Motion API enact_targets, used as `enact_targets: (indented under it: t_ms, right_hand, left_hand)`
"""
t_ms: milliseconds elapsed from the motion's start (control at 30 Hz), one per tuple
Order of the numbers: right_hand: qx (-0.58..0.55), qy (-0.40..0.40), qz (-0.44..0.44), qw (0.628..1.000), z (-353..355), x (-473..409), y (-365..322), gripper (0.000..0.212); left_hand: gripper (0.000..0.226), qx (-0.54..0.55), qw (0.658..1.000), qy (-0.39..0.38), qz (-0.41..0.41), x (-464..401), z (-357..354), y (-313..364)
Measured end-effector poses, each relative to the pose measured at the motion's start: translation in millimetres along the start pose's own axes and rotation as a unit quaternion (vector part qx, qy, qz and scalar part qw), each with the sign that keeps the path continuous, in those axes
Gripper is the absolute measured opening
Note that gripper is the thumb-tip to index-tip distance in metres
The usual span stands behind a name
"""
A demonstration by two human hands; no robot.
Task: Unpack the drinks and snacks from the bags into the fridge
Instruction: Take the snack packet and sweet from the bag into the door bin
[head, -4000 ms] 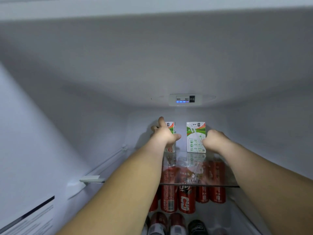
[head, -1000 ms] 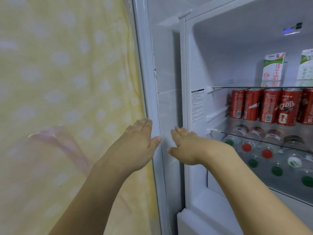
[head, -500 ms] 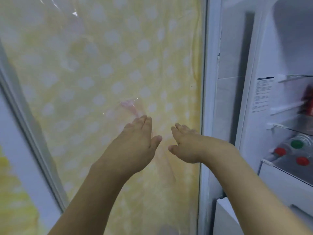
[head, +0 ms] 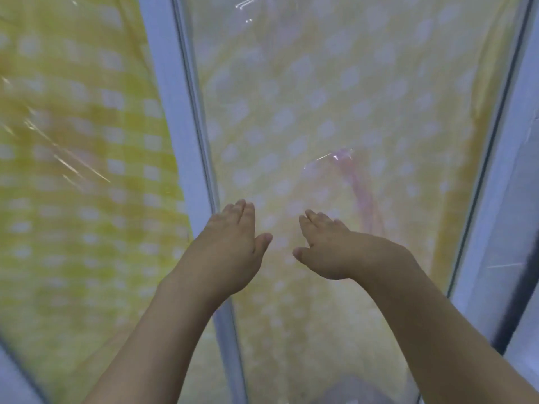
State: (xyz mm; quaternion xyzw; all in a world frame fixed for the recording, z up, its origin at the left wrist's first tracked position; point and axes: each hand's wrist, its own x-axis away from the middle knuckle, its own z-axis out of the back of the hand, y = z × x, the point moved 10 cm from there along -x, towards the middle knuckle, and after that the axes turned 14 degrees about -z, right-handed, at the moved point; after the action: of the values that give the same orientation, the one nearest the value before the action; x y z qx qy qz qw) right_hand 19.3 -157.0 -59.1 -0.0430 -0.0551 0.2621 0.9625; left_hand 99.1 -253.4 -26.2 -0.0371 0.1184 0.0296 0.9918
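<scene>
My left hand (head: 230, 246) and my right hand (head: 326, 249) are stretched out side by side, palms down, fingers loosely extended, and neither holds anything. They hover in front of a glass pane with yellow dotted fabric (head: 335, 97) behind it. Only a strip of the fridge's edge (head: 513, 258) shows at the far right. No drinks, snacks or bags are in view.
A pale blue-grey frame bar (head: 186, 118) runs diagonally behind my left hand. Left of it hangs yellow checked fabric (head: 75, 141). A second frame bar (head: 495, 170) borders the glass pane on the right.
The view has swung left, away from the fridge; its shelves with cans and cartons have left the frame. Both hands let go of the cartons earlier and stay empty, side by side.
</scene>
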Motion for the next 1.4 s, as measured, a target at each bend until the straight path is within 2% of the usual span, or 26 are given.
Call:
enact_targets:
  t_ms: [300, 600, 1067, 1400]
  right_hand:
    - [0.0, -0.013, 0.136, 0.991, -13, 12, -154, 0.067]
    - [0.006, -0.025, 0.272, 0.962, -36, 49, -309, 0.067]
    - [0.029, -0.068, 0.44, 0.895, -79, 128, -492, 0.065]
    - [0.042, -0.1, 0.533, 0.839, -121, 141, -611, 0.065]
  left_hand:
    - [0.066, -0.018, 0.992, 0.005, 0.123, 95, 14, -121]
    - [0.066, -0.027, 0.966, 0.003, 0.256, 217, 28, -220]
    - [0.065, -0.048, 0.9, -0.016, 0.433, 397, 45, -313]
    - [0.064, -0.06, 0.845, -0.042, 0.53, 476, 38, -378]
